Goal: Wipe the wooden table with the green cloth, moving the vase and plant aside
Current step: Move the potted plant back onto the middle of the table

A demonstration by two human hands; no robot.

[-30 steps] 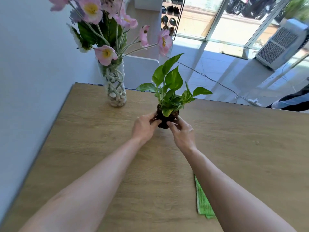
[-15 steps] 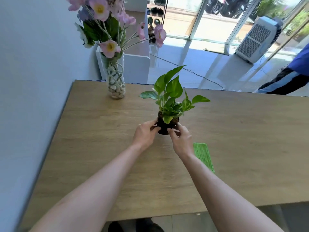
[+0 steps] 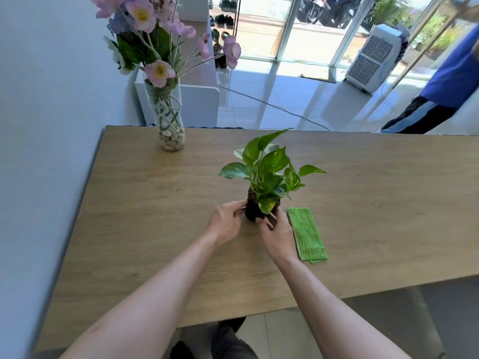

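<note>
A small green-leaved plant [image 3: 267, 174] in a dark pot sits near the middle of the wooden table [image 3: 145, 203]. My left hand [image 3: 226, 222] grips the pot's left side and my right hand [image 3: 275, 232] grips its right side. A folded green cloth [image 3: 307, 234] lies flat on the table just right of my right hand. A tall clear vase [image 3: 169, 120] with pebbles and pink flowers stands at the table's far left corner, apart from both hands.
A pale wall runs along the table's left edge. Beyond the far edge stand a white cabinet [image 3: 197, 102] and an air cooler [image 3: 373, 60] on a tiled floor. A person in blue [image 3: 445, 84] stands at the far right.
The view has pulled back and tilted down, so the table's near edge and the whole cloth show. Both hands have kept hold of the pot, which sits a little nearer to me.
</note>
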